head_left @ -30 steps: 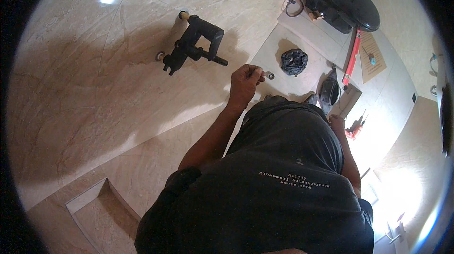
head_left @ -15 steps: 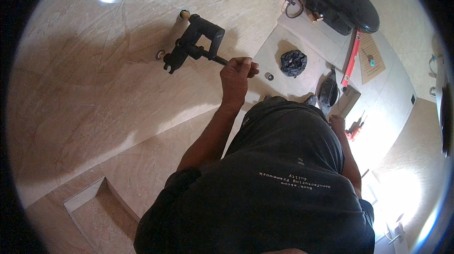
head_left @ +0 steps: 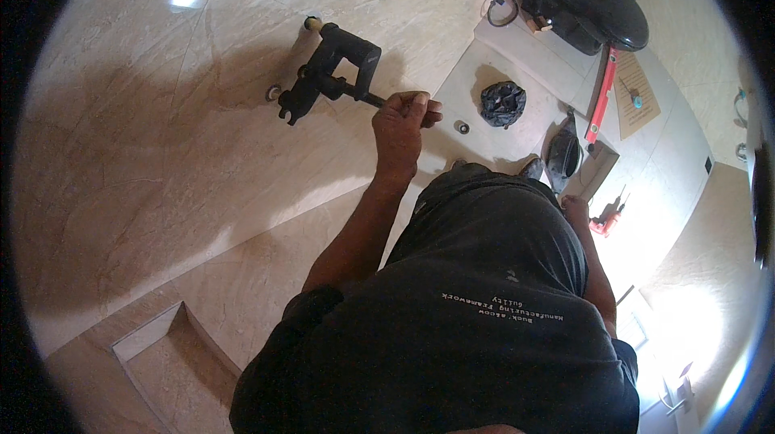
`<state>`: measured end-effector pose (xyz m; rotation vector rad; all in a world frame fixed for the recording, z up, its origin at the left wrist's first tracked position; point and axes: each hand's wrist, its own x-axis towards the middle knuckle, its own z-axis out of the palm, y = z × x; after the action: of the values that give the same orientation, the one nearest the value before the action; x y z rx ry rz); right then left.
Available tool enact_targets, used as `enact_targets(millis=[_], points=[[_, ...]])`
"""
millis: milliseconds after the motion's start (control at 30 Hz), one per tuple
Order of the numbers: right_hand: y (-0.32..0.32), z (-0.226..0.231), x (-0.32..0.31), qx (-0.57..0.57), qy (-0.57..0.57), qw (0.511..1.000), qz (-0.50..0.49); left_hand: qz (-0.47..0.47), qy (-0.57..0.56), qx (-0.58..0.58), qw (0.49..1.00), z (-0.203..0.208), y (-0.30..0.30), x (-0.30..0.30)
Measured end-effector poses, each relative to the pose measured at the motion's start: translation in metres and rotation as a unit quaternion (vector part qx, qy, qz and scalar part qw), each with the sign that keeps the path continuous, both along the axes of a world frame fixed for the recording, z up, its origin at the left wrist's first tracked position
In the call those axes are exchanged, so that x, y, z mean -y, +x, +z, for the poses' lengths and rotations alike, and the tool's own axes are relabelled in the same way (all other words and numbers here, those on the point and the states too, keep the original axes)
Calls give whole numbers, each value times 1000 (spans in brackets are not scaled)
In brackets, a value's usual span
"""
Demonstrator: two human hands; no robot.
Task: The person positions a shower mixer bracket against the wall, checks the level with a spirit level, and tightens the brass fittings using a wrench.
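On the marbled wall is a black mixer tap (head_left: 311,83), joined at its upper end to a brass-coloured pipe fitting (head_left: 314,24). Its lower end stands close to a round wall outlet (head_left: 273,93); whether it joins there I cannot tell. A thin black rod (head_left: 370,99) sticks out from the tap's middle. My left hand (head_left: 399,134) is closed around the rod's outer end, with thumb and fingers pinched together. Low beside my right thigh hangs my right hand (head_left: 575,211), its fingers mostly hidden and dim.
On the floor lie a black plastic bag (head_left: 503,104), a small dark ring (head_left: 462,127), a dark pouch (head_left: 563,154), a red spirit level (head_left: 601,99), a cardboard sheet (head_left: 638,100) and a red drill-like tool (head_left: 607,220). Beyond stands a black toilet (head_left: 601,10). A recessed niche (head_left: 153,335) is lower left.
The view has shifted slightly. My left hand keeps its hold on the rod, with hardly any movement, and my right hand stays by my thigh.
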<state>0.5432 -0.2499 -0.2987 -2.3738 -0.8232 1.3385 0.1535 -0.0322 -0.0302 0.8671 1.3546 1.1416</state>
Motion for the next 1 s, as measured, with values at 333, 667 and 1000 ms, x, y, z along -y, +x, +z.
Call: enact_targets(millis=[333,667,1000], points=[[4,-3,4,2,-1,1000,15,-9,37,-8,999,14,3,0],[12,-19,7,-1,13,1000,16,-15,39,-8,999,29,4,-5],[22,-39,12,56,11,995,87,48,355,-602,714,57,-46,-46]])
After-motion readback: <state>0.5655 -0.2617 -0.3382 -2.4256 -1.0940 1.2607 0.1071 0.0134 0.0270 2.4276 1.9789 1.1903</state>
